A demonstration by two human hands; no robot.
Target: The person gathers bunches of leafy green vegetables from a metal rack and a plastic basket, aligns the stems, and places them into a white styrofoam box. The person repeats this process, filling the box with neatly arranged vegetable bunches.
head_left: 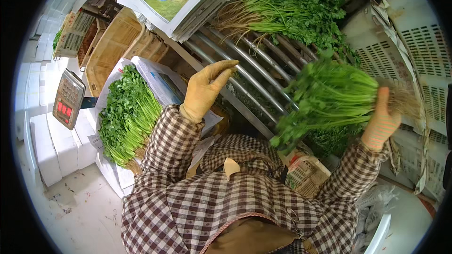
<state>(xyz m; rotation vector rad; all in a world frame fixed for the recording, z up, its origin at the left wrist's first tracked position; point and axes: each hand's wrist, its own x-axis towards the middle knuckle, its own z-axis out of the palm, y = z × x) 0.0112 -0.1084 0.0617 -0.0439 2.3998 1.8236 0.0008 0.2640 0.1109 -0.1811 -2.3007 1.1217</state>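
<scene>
My right hand (383, 127), in a glove, grips a bunch of leafy green herbs (339, 95) near its root end. The bunch looks like coriander or Chinese celery; its leaves point left, its pale roots stick out right, and it is blurred. My left hand (208, 90), in a yellowish glove, is raised over the near edge of a metal bar rack (259, 88). Its thumb and fingers are slightly apart, with nothing seen between them. Left of that forearm, a larger pile of similar greens (127, 113) lies on printed paper sheets (160, 81).
A thick stack of printed paper (176, 3) stands beyond the rack. More rooted greens (289, 10) lie on the rack's far end. A scale display (69, 98) stands at left, near white boxes (60, 144) and yellowish plastic crates (109, 46). Perforated white crates (423, 53) line the right.
</scene>
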